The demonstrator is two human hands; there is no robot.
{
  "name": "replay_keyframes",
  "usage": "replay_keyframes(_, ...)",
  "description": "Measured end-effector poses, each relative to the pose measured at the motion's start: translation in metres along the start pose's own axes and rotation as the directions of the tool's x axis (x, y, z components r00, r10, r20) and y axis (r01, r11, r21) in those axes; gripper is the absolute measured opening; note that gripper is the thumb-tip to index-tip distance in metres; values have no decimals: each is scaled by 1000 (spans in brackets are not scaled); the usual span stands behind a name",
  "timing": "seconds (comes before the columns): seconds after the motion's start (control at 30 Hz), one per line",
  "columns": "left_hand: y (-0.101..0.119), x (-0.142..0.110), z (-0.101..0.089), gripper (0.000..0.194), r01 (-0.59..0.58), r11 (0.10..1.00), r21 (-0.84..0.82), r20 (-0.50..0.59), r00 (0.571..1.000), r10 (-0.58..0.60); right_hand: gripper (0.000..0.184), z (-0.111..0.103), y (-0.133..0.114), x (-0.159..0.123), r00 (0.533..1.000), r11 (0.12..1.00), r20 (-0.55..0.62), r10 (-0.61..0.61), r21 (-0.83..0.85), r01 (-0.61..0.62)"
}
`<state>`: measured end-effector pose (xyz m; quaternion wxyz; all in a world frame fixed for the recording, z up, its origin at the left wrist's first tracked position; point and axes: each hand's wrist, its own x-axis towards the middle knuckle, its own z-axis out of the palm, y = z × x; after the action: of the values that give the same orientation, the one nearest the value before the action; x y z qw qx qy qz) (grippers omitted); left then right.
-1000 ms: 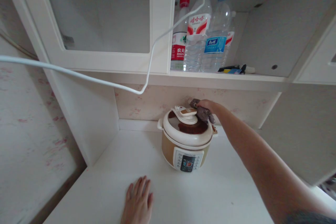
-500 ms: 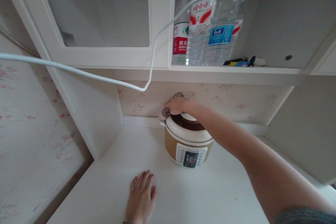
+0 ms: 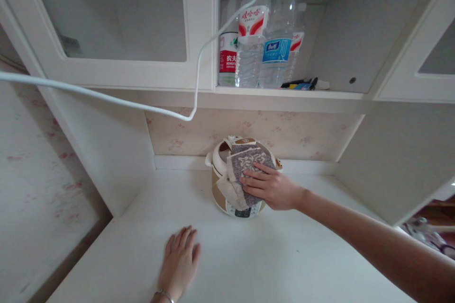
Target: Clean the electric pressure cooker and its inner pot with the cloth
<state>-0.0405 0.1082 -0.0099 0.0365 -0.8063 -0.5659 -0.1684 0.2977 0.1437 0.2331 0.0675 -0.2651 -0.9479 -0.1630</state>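
Note:
A cream and tan electric cooker (image 3: 217, 163) stands at the back of the white counter (image 3: 291, 255). A grey patterned cloth (image 3: 245, 165) is spread over its lid and front. My right hand (image 3: 272, 187) presses flat on the cloth against the cooker's front, fingers stretched out and together. My left hand (image 3: 179, 262) lies flat on the counter near the front edge, fingers apart, holding nothing.
A white cable (image 3: 106, 99) hangs across the view under the upper cabinet (image 3: 117, 75). Several water bottles (image 3: 261, 33) and some pens (image 3: 302, 85) stand on the open shelf above. A cabinet side wall (image 3: 401, 161) closes the right.
My right hand moved from the back of the cooker's lid to its front, and the bunched cloth is now spread over lid and front. My left hand stayed put.

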Motion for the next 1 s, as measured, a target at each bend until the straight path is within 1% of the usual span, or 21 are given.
replay_keyframes(0.07,1,0,1,41,1,1000,5,-2,1000,-1,53,5,7,-29,998,998,-5,63,6,-63)
replay_keyframes(0.13,1,0,0,41,2,1000,5,5,1000,-2,57,12,18,-52,987,987,-35,158,14,-158)
replay_keyframes(0.2,2,1,-2,42,6,1000,3,14,1000,-6,58,21,29,-68,954,958,-90,287,38,-285)
replay_keyframes(0.23,3,1,-2,42,8,1000,3,18,1000,-8,58,26,35,-74,927,933,-115,358,60,-354)
replay_keyframes(0.33,5,0,-5,43,13,1000,8,27,1000,-13,56,34,46,-80,808,817,-128,575,145,-558)
replay_keyframes(0.4,7,0,-7,43,20,1000,11,36,999,-20,54,33,48,-78,724,726,-86,684,177,-664)
replay_keyframes(0.43,8,0,-8,44,24,1000,13,41,999,-24,54,31,48,-76,692,689,-60,720,184,-701)
replay_keyframes(0.53,10,-1,-10,44,30,999,19,55,998,-31,53,21,47,-72,631,620,-11,776,204,-758)
replay_keyframes(0.57,10,-2,-10,44,30,999,21,57,998,-31,53,17,47,-72,611,598,-10,791,220,-771)
replay_keyframes(0.6,10,-2,-10,44,27,999,21,57,998,-28,52,13,47,-74,579,566,-20,815,246,-787)
replay_keyframes(0.63,10,-3,-9,45,22,1000,21,57,998,-23,51,9,47,-77,529,517,-40,848,285,-807)
replay_keyframes(0.67,9,-4,-8,45,18,1000,20,56,998,-19,50,6,48,-83,456,447,-61,888,343,-826)
replay_keyframes(0.7,9,-4,-7,45,15,1000,21,54,998,-16,48,3,48,-90,360,356,-74,930,426,-832)
replay_keyframes(0.73,8,-4,-6,45,13,1000,22,53,998,-14,45,0,48,-99,254,249,-67,965,534,-808)
replay_keyframes(0.77,8,-5,-5,45,13,1000,24,52,999,-14,43,-3,47,-109,149,133,-32,988,655,-744)
replay_keyframes(0.8,8,-4,-5,45,14,1000,27,50,999,-15,42,-5,45,-121,60,15,30,998,767,-642)
replay_keyframes(0.83,8,-4,-5,45,16,999,29,48,999,-18,41,-6,41,-134,-2,-94,108,994,851,-516)
replay_keyframes(0.87,8,-4,-5,45,17,999,31,48,999,-19,41,-6,35,-149,-39,-186,186,982,902,-389)
replay_keyframes(0.9,8,-3,-5,45,17,999,31,48,999,-18,39,-4,27,-165,-61,-262,255,965,923,-283)
replay_keyframes(0.93,8,-3,-5,44,17,999,29,49,999,-18,36,0,17,-182,-77,-320,311,947,924,-211)
replay_keyframes(1.0,9,-3,-4,45,18,1000,25,51,999,-19,27,15,-8,-218,-108,-407,394,913,901,-151)
